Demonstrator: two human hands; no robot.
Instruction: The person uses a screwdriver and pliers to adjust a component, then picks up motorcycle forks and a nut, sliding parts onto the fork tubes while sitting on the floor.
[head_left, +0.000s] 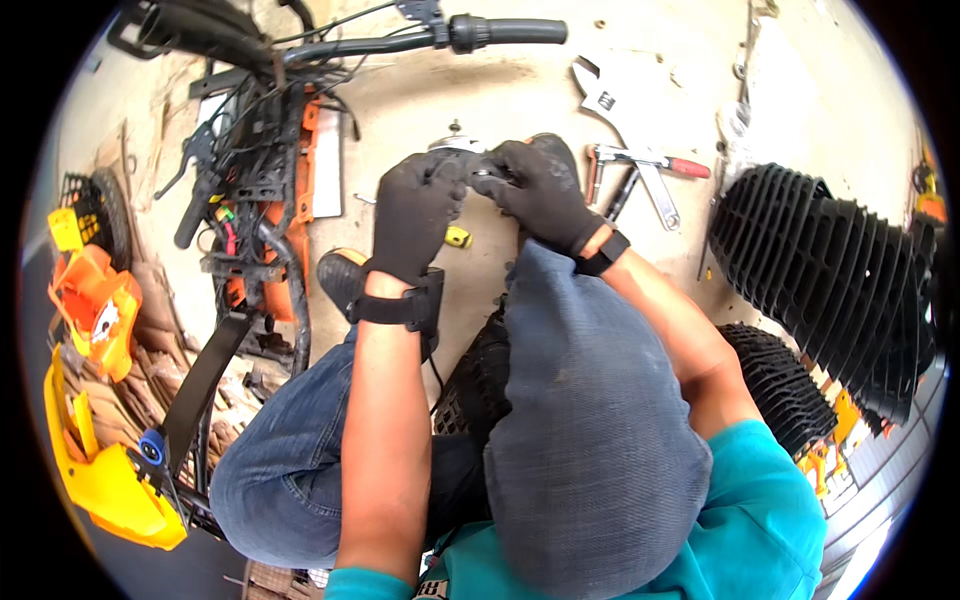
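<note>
Round silver metal part (456, 144) at the fingertips of two black-gloved hands.

It lies just beyond the left hand (410, 208), whose fingers are curled; whether they grip cannot be told. A small shiny piece (483, 173) appears pinched by the right hand (540, 190). Stiff, moderately heavy handling is expected; the rim would be best held.

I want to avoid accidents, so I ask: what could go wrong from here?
The silver metal part by the gloved left hand and right hand might slip, as gloves can dull touch. The adjustable wrench and red-handled tool lie on the floor near the right shoe, so it might snag them.
</note>
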